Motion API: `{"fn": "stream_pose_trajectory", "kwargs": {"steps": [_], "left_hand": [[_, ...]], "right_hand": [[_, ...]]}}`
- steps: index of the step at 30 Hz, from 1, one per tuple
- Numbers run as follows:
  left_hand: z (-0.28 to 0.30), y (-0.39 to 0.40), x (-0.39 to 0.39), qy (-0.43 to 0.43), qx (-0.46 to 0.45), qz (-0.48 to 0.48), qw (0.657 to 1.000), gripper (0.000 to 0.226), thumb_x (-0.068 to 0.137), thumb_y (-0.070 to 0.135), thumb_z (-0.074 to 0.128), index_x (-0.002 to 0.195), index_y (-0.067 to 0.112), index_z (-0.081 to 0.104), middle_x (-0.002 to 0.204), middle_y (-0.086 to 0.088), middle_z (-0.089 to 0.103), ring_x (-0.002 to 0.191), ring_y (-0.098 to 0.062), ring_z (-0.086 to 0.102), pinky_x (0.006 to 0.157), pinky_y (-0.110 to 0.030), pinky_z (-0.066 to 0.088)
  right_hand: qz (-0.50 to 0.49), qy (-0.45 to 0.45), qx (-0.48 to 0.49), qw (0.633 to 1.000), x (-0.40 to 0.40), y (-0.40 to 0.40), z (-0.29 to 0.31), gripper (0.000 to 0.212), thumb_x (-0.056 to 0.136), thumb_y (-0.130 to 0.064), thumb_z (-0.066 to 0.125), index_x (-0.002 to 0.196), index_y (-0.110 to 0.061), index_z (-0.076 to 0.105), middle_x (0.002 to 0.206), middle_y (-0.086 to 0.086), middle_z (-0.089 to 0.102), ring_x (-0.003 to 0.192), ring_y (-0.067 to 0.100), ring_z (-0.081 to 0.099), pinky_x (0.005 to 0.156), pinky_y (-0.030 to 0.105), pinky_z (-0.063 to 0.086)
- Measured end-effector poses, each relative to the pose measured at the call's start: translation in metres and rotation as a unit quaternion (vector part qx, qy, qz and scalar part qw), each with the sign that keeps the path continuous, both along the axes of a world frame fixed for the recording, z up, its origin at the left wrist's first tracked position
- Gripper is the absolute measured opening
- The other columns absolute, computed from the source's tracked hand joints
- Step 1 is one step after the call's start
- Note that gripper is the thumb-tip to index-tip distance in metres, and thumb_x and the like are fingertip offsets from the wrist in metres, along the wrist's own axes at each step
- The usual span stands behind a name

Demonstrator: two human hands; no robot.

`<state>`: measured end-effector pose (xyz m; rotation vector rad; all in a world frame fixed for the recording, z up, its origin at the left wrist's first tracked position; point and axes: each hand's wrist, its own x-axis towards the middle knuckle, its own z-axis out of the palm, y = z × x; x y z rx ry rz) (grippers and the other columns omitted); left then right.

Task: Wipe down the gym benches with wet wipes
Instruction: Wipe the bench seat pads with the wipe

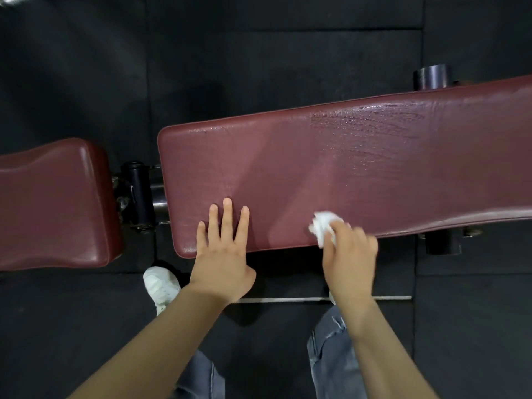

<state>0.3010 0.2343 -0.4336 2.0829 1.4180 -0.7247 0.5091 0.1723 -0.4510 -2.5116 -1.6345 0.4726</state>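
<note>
Right hand (349, 254), crumpled white wipe (324, 226)

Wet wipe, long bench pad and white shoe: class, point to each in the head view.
wet wipe (324, 226), head view, crumpled white bunch ahead of the fingers.
long bench pad (331, 156), head view, middle of the maroon top.
white shoe (161, 285), head view, its toe.

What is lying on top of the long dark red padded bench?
On the long dark red padded bench: flat left hand, right hand gripping crumpled white wipe, wet streaks. Padding beneath them is hidden.
</note>
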Motion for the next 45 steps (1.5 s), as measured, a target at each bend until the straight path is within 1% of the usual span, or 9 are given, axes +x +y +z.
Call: {"fn": "stream_pose_trajectory", "kwargs": {"steps": [3,7,11,16,21,26,29,39,45], "left_hand": [[-0.002,0.001,-0.004,-0.025,0.003,0.012,1.0,0.103,0.081,0.037,0.051,0.152,0.02,-0.02,0.159,-0.016,-0.024,0.147,-0.039,-0.019,0.12,-0.054,0.005],[-0.006,0.001,-0.009,-0.052,0.014,0.029,0.998,0.087,0.091,0.045,0.044,0.155,0.024,-0.011,0.162,-0.01,-0.019,0.149,-0.033,-0.016,0.122,-0.051,0.007],[-0.004,0.003,-0.01,-0.058,0.032,0.036,0.997,0.085,0.09,0.056,0.043,0.157,0.027,-0.001,0.163,-0.008,-0.01,0.15,-0.03,-0.008,0.12,-0.049,0.008],[0.002,0.012,-0.006,-0.059,0.032,0.064,0.996,0.087,0.089,0.056,0.052,0.156,0.027,0.005,0.164,-0.006,-0.005,0.15,-0.027,-0.007,0.121,-0.052,0.009],[-0.002,0.03,0.001,-0.07,0.036,0.078,0.994,0.089,0.089,0.062,0.048,0.156,0.032,-0.002,0.163,-0.003,-0.015,0.15,-0.03,-0.012,0.118,-0.058,0.01],[-0.005,0.027,0.006,-0.033,0.034,0.052,0.998,0.094,0.087,0.069,0.039,0.154,0.03,-0.015,0.16,-0.004,-0.027,0.148,-0.033,-0.018,0.117,-0.061,0.008],[-0.008,0.027,0.006,-0.014,0.031,0.042,0.999,0.094,0.088,0.072,0.032,0.151,0.029,-0.022,0.158,-0.006,-0.031,0.147,-0.035,-0.021,0.117,-0.061,0.008],[-0.016,0.023,0.007,0.004,0.056,0.031,0.998,0.091,0.088,0.068,0.032,0.156,0.022,-0.006,0.162,-0.015,-0.011,0.148,-0.042,-0.003,0.11,-0.069,0.022],[-0.017,0.023,0.012,0.032,0.04,0.027,0.998,0.089,0.085,0.071,0.013,0.147,0.023,-0.028,0.158,-0.014,-0.028,0.147,-0.04,-0.016,0.115,-0.065,0.014]], "right_hand": [[0.053,0.009,0.002,0.999,0.014,0.001,-0.002,0.009,0.081,-0.008,0.061,0.088,-0.013,0.059,0.066,0.006,0.058,0.058,0.031,0.052,0.065,0.035,0.031],[0.122,-0.082,0.128,0.981,0.031,0.154,-0.006,0.019,0.077,-0.014,0.072,0.092,-0.004,0.066,0.078,0.016,0.066,0.065,0.036,0.06,0.066,0.043,0.047],[0.12,-0.074,0.025,0.99,0.026,0.245,-0.007,0.03,0.096,-0.025,0.048,0.121,-0.011,0.055,0.109,0.01,0.065,0.105,0.032,0.057,0.091,0.042,0.034],[0.026,-0.042,0.088,0.995,0.018,0.121,-0.015,0.012,0.091,-0.018,0.054,0.097,-0.012,0.063,0.086,0.01,0.065,0.081,0.033,0.059,0.076,0.041,0.032],[-0.029,0.017,-0.006,0.999,0.024,0.005,0.001,0.008,0.086,-0.01,0.062,0.093,-0.014,0.062,0.07,0.001,0.056,0.066,0.028,0.052,0.068,0.034,0.028],[0.017,-0.088,0.077,0.993,0.05,0.142,-0.014,0.015,0.092,-0.018,0.054,0.099,-0.009,0.064,0.087,0.014,0.066,0.083,0.035,0.059,0.077,0.041,0.033],[0.033,-0.092,0.052,0.994,0.062,0.225,-0.011,0.023,0.097,-0.019,0.045,0.114,-0.013,0.058,0.103,0.011,0.066,0.1,0.034,0.057,0.087,0.042,0.034],[-0.065,-0.011,-0.019,0.998,0.058,0.01,0.001,0.007,0.088,-0.01,0.065,0.096,-0.009,0.063,0.068,0.008,0.056,0.063,0.033,0.051,0.067,0.035,0.028],[0.005,-0.083,0.07,0.994,0.09,0.169,-0.012,0.023,0.098,-0.024,0.047,0.11,-0.011,0.062,0.097,0.014,0.067,0.092,0.036,0.058,0.083,0.043,0.035]]}}
